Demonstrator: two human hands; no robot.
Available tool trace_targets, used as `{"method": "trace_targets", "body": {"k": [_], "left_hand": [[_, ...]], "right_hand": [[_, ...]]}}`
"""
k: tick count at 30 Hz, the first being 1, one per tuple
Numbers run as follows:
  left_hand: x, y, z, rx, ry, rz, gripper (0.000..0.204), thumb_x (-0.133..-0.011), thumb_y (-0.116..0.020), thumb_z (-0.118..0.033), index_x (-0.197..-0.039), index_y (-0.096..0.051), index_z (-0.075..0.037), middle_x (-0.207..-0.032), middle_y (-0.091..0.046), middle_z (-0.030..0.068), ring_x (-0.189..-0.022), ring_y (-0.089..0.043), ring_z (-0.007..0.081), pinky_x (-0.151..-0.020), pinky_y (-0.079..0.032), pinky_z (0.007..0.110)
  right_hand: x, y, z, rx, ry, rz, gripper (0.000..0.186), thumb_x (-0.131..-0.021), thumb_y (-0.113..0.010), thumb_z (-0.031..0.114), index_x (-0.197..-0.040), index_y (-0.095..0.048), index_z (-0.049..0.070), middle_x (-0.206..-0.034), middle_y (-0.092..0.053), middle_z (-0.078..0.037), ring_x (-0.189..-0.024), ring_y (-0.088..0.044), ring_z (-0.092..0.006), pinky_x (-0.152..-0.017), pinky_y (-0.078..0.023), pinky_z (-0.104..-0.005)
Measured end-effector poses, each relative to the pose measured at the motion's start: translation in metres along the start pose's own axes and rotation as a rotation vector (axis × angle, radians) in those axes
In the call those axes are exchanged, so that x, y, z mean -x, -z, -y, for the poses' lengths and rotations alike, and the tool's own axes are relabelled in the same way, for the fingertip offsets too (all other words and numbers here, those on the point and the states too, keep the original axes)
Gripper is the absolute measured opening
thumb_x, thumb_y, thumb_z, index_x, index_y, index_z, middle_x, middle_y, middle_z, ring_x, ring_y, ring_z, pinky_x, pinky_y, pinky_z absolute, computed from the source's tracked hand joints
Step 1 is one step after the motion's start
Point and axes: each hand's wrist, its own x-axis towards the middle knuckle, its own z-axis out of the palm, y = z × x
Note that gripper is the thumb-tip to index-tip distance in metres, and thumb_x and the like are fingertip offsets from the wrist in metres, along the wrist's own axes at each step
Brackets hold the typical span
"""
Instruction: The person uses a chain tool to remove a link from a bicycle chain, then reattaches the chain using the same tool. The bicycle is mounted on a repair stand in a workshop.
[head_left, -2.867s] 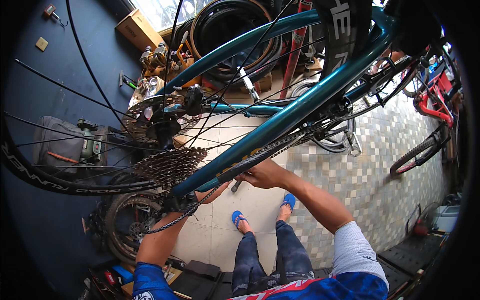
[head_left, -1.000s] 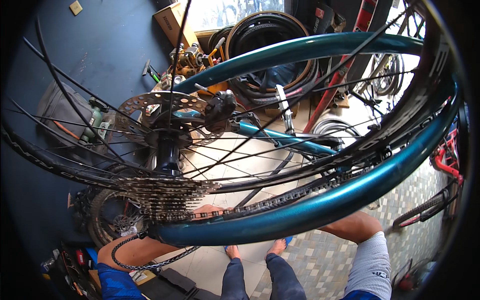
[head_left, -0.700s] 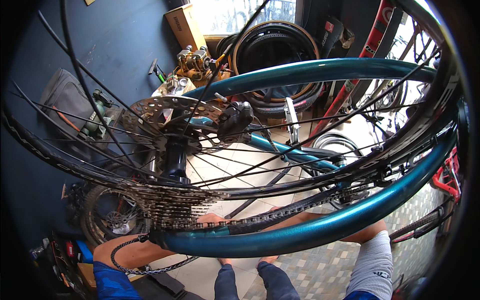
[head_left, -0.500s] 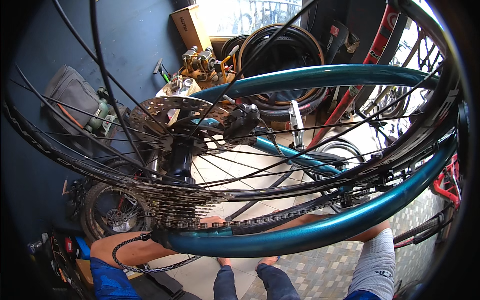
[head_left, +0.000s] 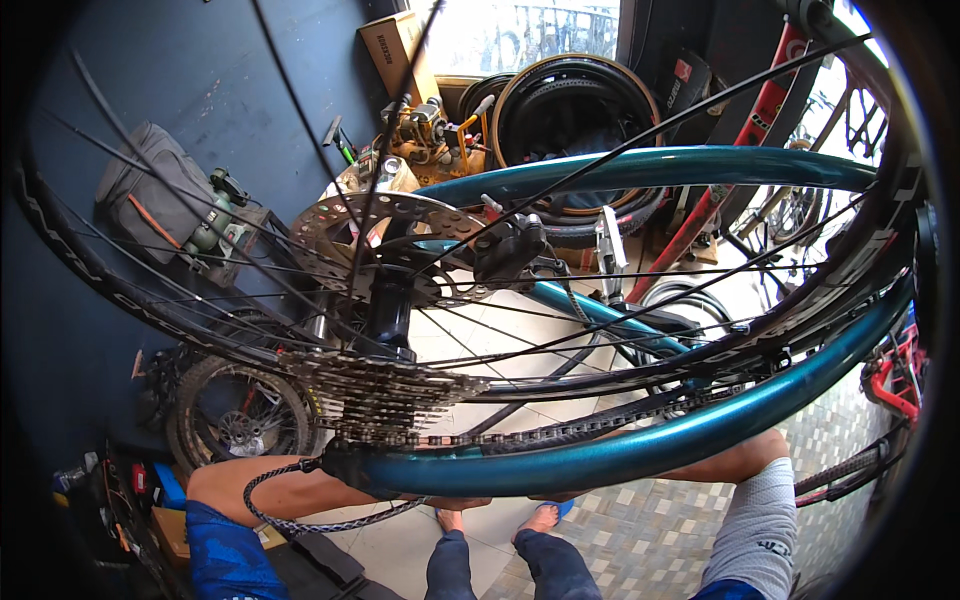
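A teal bicycle frame tube [head_left: 600, 465] runs close in front of me, its rear wheel [head_left: 640, 375] just beyond. On the hub sit a cassette [head_left: 390, 405] and a perforated brake disc [head_left: 325, 235], with a black brake caliper [head_left: 512, 250] at the disc's edge. The chain [head_left: 560, 425] runs right from the cassette. My left forearm comes in at lower left, and my left hand [head_left: 475, 503] is mostly hidden behind the tube. From lower right, my white-sleeved right arm reaches behind the same tube, where my right hand [head_left: 558, 496] barely shows. Fingers of both are hidden. A black braided cable [head_left: 300, 527] loops below the tube's end.
Tyres [head_left: 575, 110] lean under the window beside a yellow compressor [head_left: 425, 130]. A grey bag [head_left: 155, 190] stands against the blue wall. Another bicycle wheel [head_left: 240, 420] is at lower left. A red frame [head_left: 690, 230] rises on the right.
The view has shifted, so the bike sits slightly farther right. The spokes lie at different angles; the wheel appears to have turned. My left hand, partly visible above the tube before, is now lower behind it.
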Motion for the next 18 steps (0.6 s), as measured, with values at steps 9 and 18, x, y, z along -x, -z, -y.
{"method": "trace_targets", "body": {"k": [9, 18], "left_hand": [[-0.008, -0.028, 0.008, -0.668, -0.149, -0.285, 0.039, -0.095, -0.063, -0.034, -0.125, -0.063, -0.009, -0.118, -0.065, 0.0127, -0.103, -0.065, 0.0296, -0.090, -0.053, 0.041], [-0.021, 0.000, -0.013, -0.021, 0.067, -0.381, 0.036, -0.099, -0.059, -0.034, -0.125, -0.063, -0.011, -0.118, -0.066, 0.0096, -0.106, -0.065, 0.0287, -0.094, -0.052, 0.044]], "right_hand": [[-0.011, 0.013, -0.013, 0.178, -0.274, 0.004, 0.008, -0.093, -0.054, 0.013, -0.097, -0.058, 0.008, -0.083, -0.053, -0.008, -0.075, -0.059, -0.0228, -0.064, -0.049, -0.0358], [-0.031, 0.013, 0.002, -0.663, -0.834, -0.364, 0.020, -0.081, -0.067, 0.007, -0.102, -0.065, 0.008, -0.089, -0.062, -0.012, -0.082, -0.063, -0.0313, -0.070, -0.050, -0.0447]]}}
